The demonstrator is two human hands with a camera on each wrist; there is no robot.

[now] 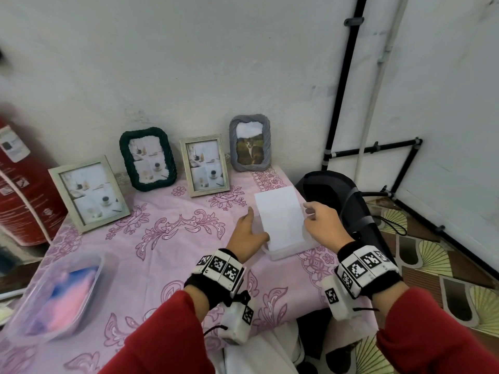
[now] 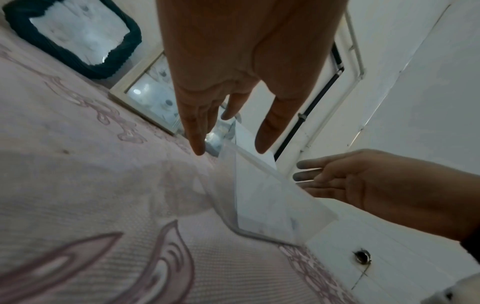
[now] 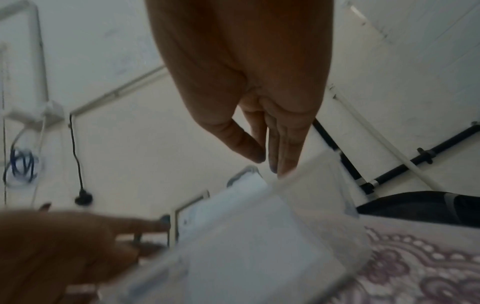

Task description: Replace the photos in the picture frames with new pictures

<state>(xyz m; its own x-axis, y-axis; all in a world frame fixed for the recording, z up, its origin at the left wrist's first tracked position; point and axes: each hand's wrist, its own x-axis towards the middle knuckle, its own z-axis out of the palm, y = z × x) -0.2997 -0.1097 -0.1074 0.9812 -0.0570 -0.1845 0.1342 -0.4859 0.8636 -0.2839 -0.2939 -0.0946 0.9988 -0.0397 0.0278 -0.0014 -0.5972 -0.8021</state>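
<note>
Inspecting containers first: a clear plastic box (image 1: pixel 286 247) sits near the right edge of the table (image 1: pixel 167 255), holding a stack of white sheets (image 1: pixel 280 217) with blank sides up; I cannot tell what is printed on them. A second clear plastic tub (image 1: pixel 35 314) at the near left corner holds pink and blue prints (image 1: pixel 73 295), blurred.

Along the far edge, against the white wall (image 1: pixel 189 63), four frames stand tilted back: a pale wooden frame (image 1: pixel 87 193) nearest the left edge, a dark green frame (image 1: pixel 148 159), a smaller pale frame (image 1: pixel 204 165) and a grey frame (image 1: pixel 249 143) showing a cat. The other three show the same four-part still-life print. A pink floral cloth covers the table. A red cylinder (image 1: pixel 19 184) stands off the left edge; a black bag (image 1: pixel 337 201) lies beyond the right edge, with black pipes (image 1: pixel 345 76) on the wall.

My left hand (image 1: pixel 247 233) rests at the box's left side, fingers straight and relaxed, gripping nothing. My right hand (image 1: pixel 322 222) is at the stack's right edge, fingers extended and touching the top sheet; the wrist view shows no closed grip.
</note>
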